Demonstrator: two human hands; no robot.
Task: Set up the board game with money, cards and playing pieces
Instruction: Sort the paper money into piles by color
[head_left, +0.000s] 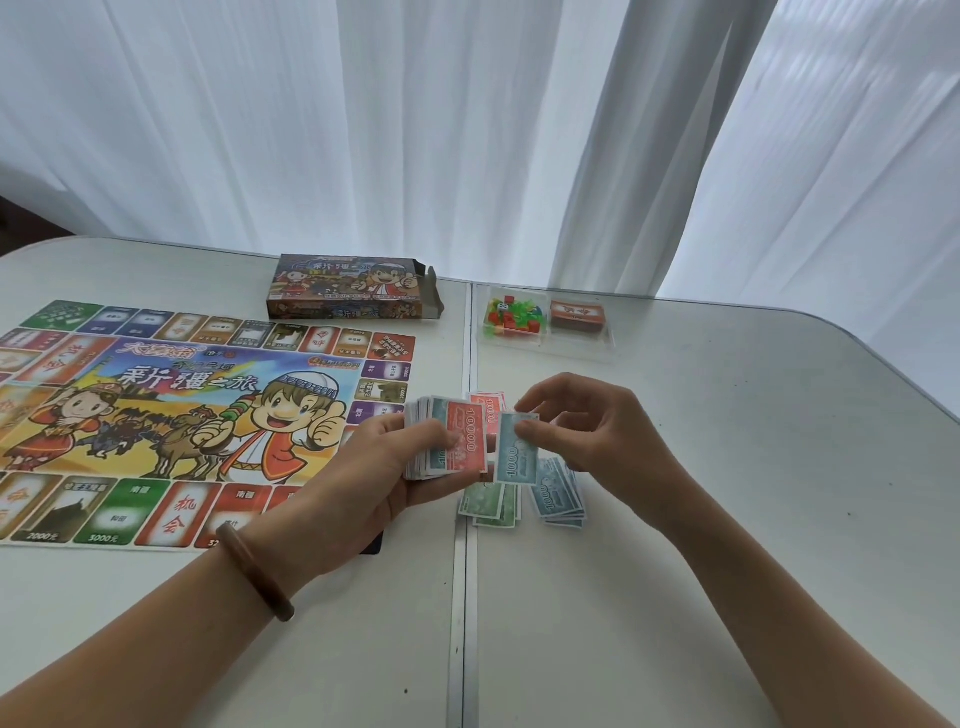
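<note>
My left hand (384, 467) grips a thick stack of play money (447, 441) with a red 10000 note on top. My right hand (587, 426) pinches a single blue 1000 note (517, 457) just to the right of the stack. Below them on the table lie a small pile of green notes (491, 501), a pile of blue notes (558, 496) and some red notes (488, 405) partly hidden behind the stack. The colourful game board (171, 410) lies flat to the left. A clear tray (545, 348) holds coloured playing pieces (511, 314) and a deck of cards (576, 314).
The open game box (353, 286) stands behind the board near the table's far edge. A metal seam (462, 597) runs down the white folding table (727, 519). White curtains (467, 130) hang right behind the table. A brown bangle (254, 571) is on my left wrist.
</note>
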